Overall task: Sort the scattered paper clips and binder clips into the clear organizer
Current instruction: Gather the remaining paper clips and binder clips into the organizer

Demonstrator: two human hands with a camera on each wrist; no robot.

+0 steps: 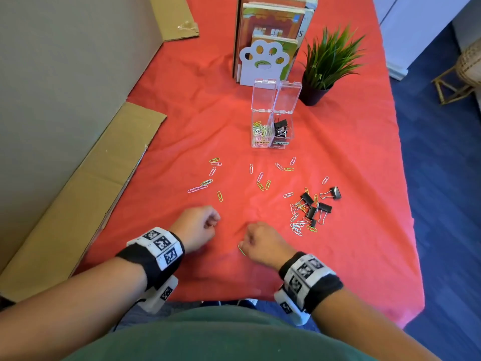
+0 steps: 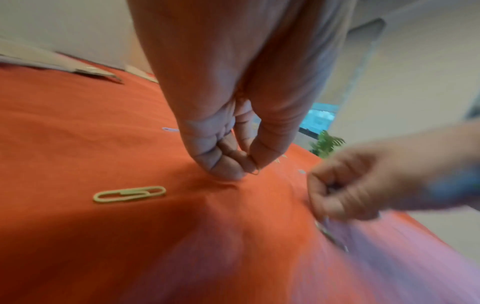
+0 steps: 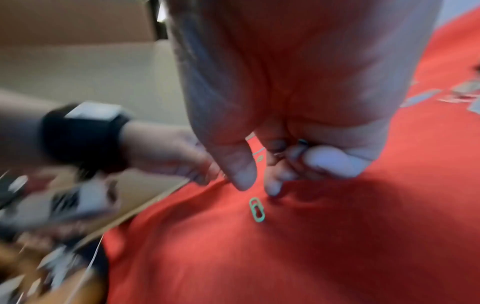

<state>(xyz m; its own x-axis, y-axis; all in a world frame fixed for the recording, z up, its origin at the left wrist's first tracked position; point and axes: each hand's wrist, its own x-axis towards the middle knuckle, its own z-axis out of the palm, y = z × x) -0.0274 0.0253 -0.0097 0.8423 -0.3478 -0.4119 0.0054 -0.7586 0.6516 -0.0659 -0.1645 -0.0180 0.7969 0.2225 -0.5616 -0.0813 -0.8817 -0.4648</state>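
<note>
While both hands work low over the red cloth [image 1: 182, 121], the organizer [image 1: 272, 126] stands upright beyond them, its two lids [image 1: 276, 96] tipped back open. Its left compartment holds coloured paper clips [image 1: 261, 130], its right one black binder clips [image 1: 280, 127].

Nearer than the organizer, loose paper clips [image 1: 212, 175] lie flat, pointing every way. To the organizer's near right, a heap of binder clips [image 1: 316, 204] and pale clips lies tangled together.

The left hand [image 1: 196, 225], well nearer than the organizer, has thumb and forefinger pressed together on a thin wire clip [image 2: 255, 171]. A yellow clip [image 2: 130, 194] lies just beside it, long axis across the left wrist view.

The right hand [image 1: 263, 243] is curled over a green clip [image 3: 257, 209], whose long axis runs toward the person; thumb and forefinger [image 3: 272, 185] are apart just above it, not touching. The other fingers curl round something small, too blurred to name.

Behind the organizer stand books [image 1: 273, 27] in a paw-shaped bookend [image 1: 263, 65], with a potted plant [image 1: 328, 63] to its right. Cardboard [image 1: 78, 191] lies far left of the organizer.
</note>
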